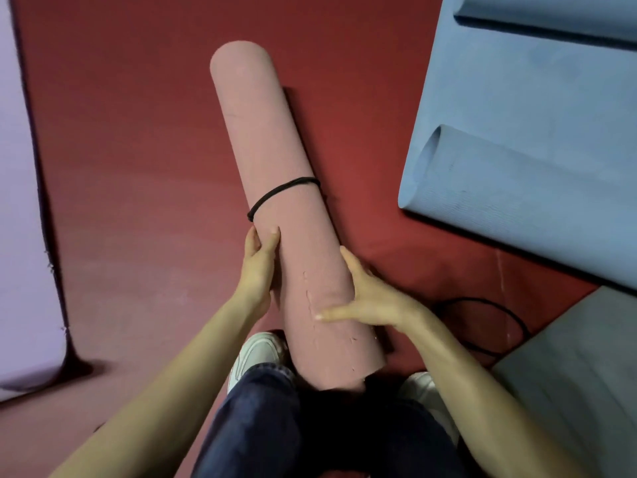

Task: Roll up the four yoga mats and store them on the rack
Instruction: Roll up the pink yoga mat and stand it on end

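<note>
A pink yoga mat (272, 160), fully rolled, lies on the red floor and runs from my knees away toward the upper left. A black elastic band (282, 193) rings it near the middle. My left hand (256, 267) grips the roll's left side just below the band, thumb on top. My right hand (372, 294) holds the right side lower down, thumb laid across the top. A blue mat (534, 108) lies flat at the right with both ends curled. A lilac mat (20, 219) lies flat at the left edge. A grey mat (579, 367) shows at the lower right.
A second black elastic loop (496, 322) lies on the red floor (138, 150) between the roll and the grey mat. My legs in dark jeans and white shoes (258, 353) are at the bottom. No rack is in view.
</note>
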Action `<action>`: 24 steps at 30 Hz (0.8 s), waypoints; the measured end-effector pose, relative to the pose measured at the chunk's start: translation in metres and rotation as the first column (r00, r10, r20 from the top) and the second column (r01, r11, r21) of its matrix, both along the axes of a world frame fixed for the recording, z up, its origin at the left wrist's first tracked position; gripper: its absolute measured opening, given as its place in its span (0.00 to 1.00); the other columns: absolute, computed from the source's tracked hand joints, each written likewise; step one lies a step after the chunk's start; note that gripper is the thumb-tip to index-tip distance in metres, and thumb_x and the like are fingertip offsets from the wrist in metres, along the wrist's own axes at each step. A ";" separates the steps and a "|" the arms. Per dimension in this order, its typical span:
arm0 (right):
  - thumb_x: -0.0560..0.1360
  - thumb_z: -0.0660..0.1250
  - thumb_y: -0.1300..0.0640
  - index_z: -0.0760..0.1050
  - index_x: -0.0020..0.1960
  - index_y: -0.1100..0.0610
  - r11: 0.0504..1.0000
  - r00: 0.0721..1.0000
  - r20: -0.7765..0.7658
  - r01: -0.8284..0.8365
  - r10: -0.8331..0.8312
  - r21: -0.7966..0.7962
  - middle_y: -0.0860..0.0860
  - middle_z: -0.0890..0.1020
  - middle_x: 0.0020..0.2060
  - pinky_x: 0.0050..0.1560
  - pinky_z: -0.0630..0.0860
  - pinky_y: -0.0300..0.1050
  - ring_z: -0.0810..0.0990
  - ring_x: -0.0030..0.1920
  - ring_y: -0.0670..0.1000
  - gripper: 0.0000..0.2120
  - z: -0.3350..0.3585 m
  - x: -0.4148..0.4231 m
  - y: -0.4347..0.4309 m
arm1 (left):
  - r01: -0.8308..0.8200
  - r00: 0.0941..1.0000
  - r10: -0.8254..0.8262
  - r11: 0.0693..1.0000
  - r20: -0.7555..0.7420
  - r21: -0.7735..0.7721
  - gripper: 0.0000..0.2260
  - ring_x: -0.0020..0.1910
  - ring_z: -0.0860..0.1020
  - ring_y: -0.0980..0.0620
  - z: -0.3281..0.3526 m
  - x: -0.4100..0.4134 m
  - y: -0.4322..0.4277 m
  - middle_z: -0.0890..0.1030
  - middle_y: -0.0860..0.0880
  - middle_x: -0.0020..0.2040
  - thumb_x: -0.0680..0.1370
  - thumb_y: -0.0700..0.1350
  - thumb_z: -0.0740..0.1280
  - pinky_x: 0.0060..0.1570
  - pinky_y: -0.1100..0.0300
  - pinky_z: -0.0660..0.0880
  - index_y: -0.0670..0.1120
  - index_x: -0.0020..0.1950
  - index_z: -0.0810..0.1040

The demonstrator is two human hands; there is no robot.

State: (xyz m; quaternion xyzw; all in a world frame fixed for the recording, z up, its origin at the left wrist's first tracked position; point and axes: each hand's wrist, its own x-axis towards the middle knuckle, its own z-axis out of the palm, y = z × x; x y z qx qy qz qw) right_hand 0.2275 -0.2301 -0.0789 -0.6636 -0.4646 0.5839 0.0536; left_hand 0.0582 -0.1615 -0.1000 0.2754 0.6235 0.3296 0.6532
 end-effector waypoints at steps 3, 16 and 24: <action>0.61 0.79 0.42 0.33 0.75 0.43 1.000 0.999 0.032 0.003 -0.002 -0.024 0.48 0.48 0.77 0.74 0.54 0.46 0.51 0.76 0.48 0.63 -0.007 -0.005 -0.023 | 0.209 0.978 -0.204 0.973 0.050 -0.103 0.28 0.55 0.76 0.57 0.009 -0.009 -0.024 0.76 0.60 0.62 0.75 0.57 0.68 0.45 0.54 0.73 0.63 0.71 0.59; 0.75 0.69 0.55 0.65 0.72 0.56 0.905 0.977 -0.063 0.211 -0.202 0.369 0.56 0.70 0.69 0.67 0.67 0.48 0.70 0.67 0.54 0.28 0.002 -0.060 0.100 | 0.252 0.846 -0.097 0.939 -0.524 0.233 0.27 0.69 0.68 0.47 0.031 -0.032 0.070 0.66 0.44 0.73 0.77 0.45 0.67 0.67 0.56 0.63 0.42 0.74 0.63; 0.77 0.66 0.54 0.58 0.76 0.53 0.918 0.969 -0.019 0.241 -0.248 0.316 0.56 0.64 0.72 0.69 0.59 0.41 0.63 0.72 0.54 0.30 -0.025 -0.079 0.063 | 0.360 0.692 -0.132 0.916 -0.710 0.180 0.32 0.76 0.49 0.43 0.014 -0.034 0.009 0.48 0.41 0.78 0.78 0.53 0.65 0.73 0.46 0.54 0.54 0.78 0.54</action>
